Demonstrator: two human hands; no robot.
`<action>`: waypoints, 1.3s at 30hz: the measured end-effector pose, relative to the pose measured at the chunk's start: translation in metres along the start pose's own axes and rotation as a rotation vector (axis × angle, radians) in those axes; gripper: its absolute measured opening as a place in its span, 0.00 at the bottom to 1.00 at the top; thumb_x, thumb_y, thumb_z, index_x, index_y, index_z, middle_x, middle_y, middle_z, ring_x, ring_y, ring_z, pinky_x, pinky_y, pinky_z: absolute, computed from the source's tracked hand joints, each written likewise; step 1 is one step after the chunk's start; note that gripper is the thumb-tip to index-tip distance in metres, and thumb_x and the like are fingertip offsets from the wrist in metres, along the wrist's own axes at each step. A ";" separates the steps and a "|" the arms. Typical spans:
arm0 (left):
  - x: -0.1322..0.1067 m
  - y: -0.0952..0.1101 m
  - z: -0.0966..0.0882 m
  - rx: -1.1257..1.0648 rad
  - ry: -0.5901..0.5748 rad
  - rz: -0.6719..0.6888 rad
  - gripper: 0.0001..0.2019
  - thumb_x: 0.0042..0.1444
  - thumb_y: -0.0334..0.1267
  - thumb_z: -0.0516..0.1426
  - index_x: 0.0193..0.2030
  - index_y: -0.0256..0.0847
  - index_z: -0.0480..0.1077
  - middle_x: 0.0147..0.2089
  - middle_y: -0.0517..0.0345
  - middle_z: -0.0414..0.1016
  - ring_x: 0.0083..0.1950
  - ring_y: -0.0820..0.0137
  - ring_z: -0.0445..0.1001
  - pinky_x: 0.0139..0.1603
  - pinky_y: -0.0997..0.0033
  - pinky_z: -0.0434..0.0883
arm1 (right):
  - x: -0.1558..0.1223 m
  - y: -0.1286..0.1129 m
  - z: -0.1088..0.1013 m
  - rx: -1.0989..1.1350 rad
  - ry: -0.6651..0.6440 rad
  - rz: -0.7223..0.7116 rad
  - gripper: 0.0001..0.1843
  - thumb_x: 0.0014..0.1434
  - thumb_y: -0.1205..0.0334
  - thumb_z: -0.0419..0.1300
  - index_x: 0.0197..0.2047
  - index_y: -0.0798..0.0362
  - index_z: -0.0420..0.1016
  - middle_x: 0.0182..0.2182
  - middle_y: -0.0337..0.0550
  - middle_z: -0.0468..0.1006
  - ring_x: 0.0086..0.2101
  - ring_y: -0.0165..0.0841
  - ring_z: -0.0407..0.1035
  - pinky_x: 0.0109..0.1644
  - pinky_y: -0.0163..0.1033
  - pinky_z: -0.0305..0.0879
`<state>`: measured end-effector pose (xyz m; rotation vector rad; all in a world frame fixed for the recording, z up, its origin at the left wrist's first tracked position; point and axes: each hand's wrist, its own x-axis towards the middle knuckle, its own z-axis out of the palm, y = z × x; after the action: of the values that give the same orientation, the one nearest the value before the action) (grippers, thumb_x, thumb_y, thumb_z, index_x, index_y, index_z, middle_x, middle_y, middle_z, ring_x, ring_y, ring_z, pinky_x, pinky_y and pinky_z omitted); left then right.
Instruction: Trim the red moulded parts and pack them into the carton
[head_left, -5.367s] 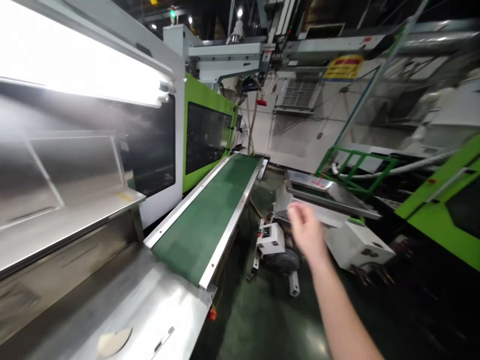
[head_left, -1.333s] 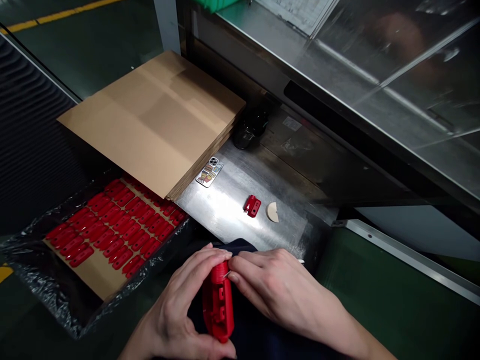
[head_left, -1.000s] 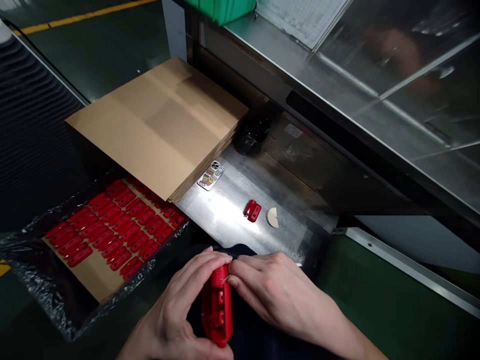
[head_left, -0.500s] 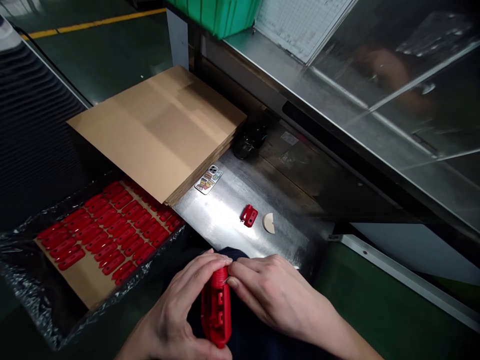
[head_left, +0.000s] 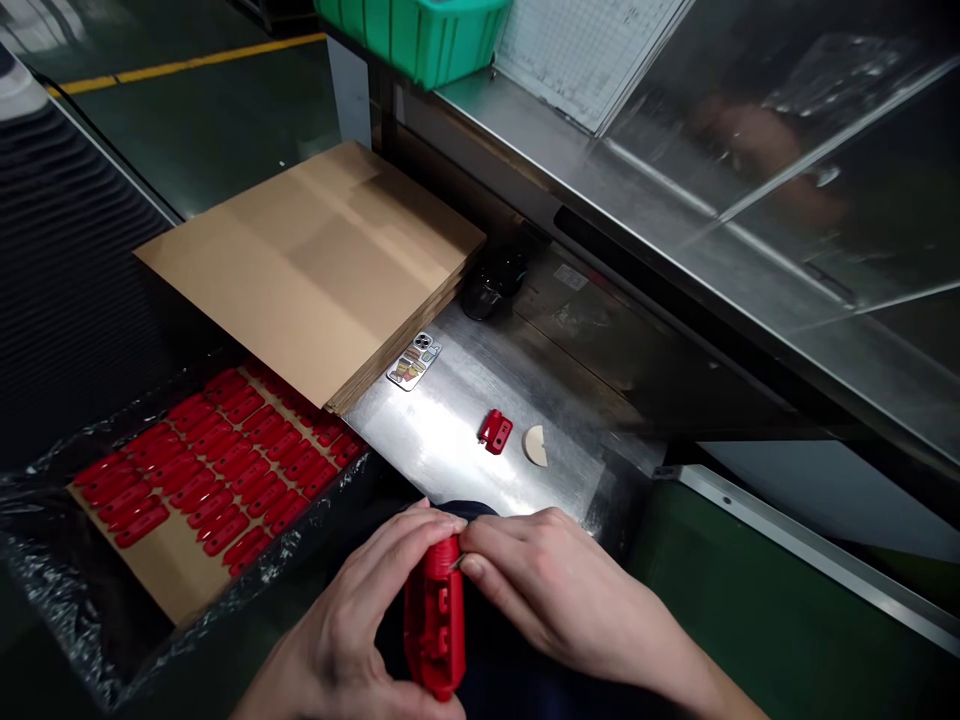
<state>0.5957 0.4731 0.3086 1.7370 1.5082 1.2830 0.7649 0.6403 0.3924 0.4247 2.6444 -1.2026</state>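
A red plastic housing (head_left: 435, 630), hollow on the side facing me and ribbed at its upper end, stands upright in my left hand (head_left: 356, 620). My fingers cross its top and the thumb presses its lower end. At its upper right edge, my right hand (head_left: 551, 585) pinches a thin metal blade-like tool (head_left: 456, 564), most of it hidden by the fingers. The tool's tip meets the housing just below the ribbed part. Beyond my hands, a smaller red plastic part (head_left: 496, 432) and a beige half-round piece (head_left: 535, 446) lie on the metal table (head_left: 442, 440).
Left of me, a box lined with black plastic (head_left: 45, 580) holds rows of red parts (head_left: 217, 450) on cardboard. Stacked cardboard sheets (head_left: 315, 270) overhang it. A phone (head_left: 414, 362) lies beside them. A green conveyor belt (head_left: 750, 590) runs at right; a green bin (head_left: 420, 40) sits on the shelf.
The view has shifted slightly. My hands keep the same hold on the housing, and a little more of the metal tip shows at its edge.
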 end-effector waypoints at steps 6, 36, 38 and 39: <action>-0.008 0.003 0.002 0.010 0.015 -0.054 0.59 0.39 0.49 0.76 0.76 0.44 0.52 0.68 0.42 0.73 0.71 0.47 0.72 0.74 0.52 0.70 | -0.006 0.007 0.005 0.378 0.245 0.095 0.15 0.76 0.49 0.52 0.43 0.48 0.72 0.34 0.34 0.74 0.33 0.27 0.66 0.38 0.34 0.61; -0.005 -0.034 0.029 -1.420 0.538 -0.654 0.39 0.55 0.52 0.69 0.71 0.51 0.63 0.76 0.44 0.65 0.76 0.39 0.62 0.77 0.29 0.55 | 0.004 0.189 0.145 -0.052 0.182 0.631 0.22 0.75 0.52 0.45 0.59 0.53 0.73 0.52 0.52 0.79 0.52 0.42 0.75 0.55 0.41 0.66; -0.004 -0.034 0.029 -1.411 0.532 -0.653 0.39 0.56 0.50 0.69 0.73 0.54 0.62 0.77 0.46 0.62 0.77 0.39 0.60 0.77 0.29 0.57 | -0.005 0.211 0.166 -0.023 0.206 0.681 0.24 0.76 0.54 0.42 0.59 0.55 0.73 0.52 0.53 0.78 0.53 0.41 0.74 0.57 0.41 0.65; -0.003 -0.036 0.030 -1.407 0.533 -0.657 0.38 0.57 0.49 0.69 0.73 0.55 0.63 0.78 0.47 0.61 0.77 0.39 0.60 0.77 0.30 0.57 | -0.008 0.220 0.173 -0.016 0.217 0.719 0.24 0.76 0.55 0.41 0.60 0.57 0.73 0.52 0.55 0.78 0.52 0.42 0.74 0.57 0.41 0.65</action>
<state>0.6057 0.4853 0.2646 0.0071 0.7688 1.7479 0.8596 0.6452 0.1284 1.4142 2.2970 -0.9236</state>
